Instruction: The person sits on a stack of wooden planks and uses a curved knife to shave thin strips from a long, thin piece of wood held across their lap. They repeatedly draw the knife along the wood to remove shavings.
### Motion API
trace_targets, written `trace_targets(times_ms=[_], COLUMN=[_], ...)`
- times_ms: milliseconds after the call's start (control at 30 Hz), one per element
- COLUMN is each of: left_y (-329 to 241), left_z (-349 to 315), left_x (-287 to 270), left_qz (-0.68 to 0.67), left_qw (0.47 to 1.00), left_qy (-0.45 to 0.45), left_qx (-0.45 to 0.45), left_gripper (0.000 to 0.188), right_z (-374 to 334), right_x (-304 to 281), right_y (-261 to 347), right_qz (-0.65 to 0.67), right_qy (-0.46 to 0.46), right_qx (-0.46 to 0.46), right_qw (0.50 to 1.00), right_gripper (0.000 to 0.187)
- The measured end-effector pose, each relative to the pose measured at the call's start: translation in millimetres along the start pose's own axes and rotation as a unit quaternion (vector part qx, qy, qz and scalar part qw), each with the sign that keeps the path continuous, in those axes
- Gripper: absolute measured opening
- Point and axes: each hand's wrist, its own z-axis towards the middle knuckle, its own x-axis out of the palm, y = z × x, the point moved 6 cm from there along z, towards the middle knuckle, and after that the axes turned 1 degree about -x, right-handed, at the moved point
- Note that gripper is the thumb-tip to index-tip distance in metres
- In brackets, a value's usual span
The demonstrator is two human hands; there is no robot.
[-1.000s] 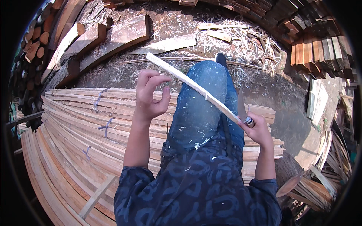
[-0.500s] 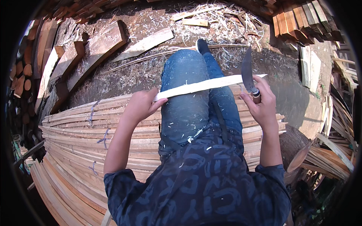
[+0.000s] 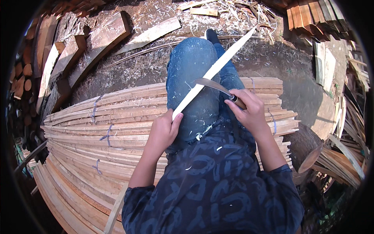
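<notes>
A pale, narrow wooden strip [image 3: 218, 66] lies slantwise over my jeans, its pointed far end up and to the right. My left hand [image 3: 166, 128] is closed round its near end. In my right hand [image 3: 249, 109] is the handle of a curved knife [image 3: 214, 85]. The dark blade lies across the strip near its middle, its tip reaching past the strip's left edge. Small pale shavings cling to my jeans and shirt.
Bundles of long wooden strips [image 3: 128, 134], tied with bluish bands [image 3: 106, 136], lie beneath my legs. A cut log [image 3: 306, 150] is at the right. Thick planks [image 3: 101, 43] rest at the far left, and shavings [image 3: 233, 23] cover the ground ahead. Stacked boards [image 3: 311, 19] stand far right.
The strip has swung from nearly level to a steep slant, its far end now ahead. My left hand has moved nearer my body. The knife has come left and its blade onto the strip.
</notes>
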Motion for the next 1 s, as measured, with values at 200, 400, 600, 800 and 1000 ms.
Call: trace_targets(times_ms=[200,400,600,800,1000], left_y=[-5.8,-4.7,0.1,0.5,5.4], left_z=[-8.7,-11.2,-14.8,-13.8,-10.2], left_x=[14.1,16.2,20.6,25.9,31.5], left_qz=[-0.001,-0.009,-0.005,0.02,0.022], left_qw=[0.999,0.999,0.998,0.997,0.996], left_qy=[-0.043,-0.043,-0.048,-0.068,-0.081], left_qx=[-0.013,-0.013,-0.034,-0.023,-0.04], left_gripper=[0.036,0.035,0.033,0.032,0.033], right_z=[-2.8,2.8,33.7,28.2,15.2], right_x=[12.7,27.5,-10.6,-10.5,30.5], right_y=[2.3,-12.8,-62.2,-37.1,-36.9], right_qz=[-0.021,-0.119,-0.148,-0.152,-0.19], right_qy=[0.029,0.078,-0.022,0.078,0.109], right_qx=[0.004,-0.025,0.128,0.082,0.016], right_qw=[0.999,0.99,0.98,0.982,0.976], right_gripper=[0.024,0.024,0.02,0.024,0.03])
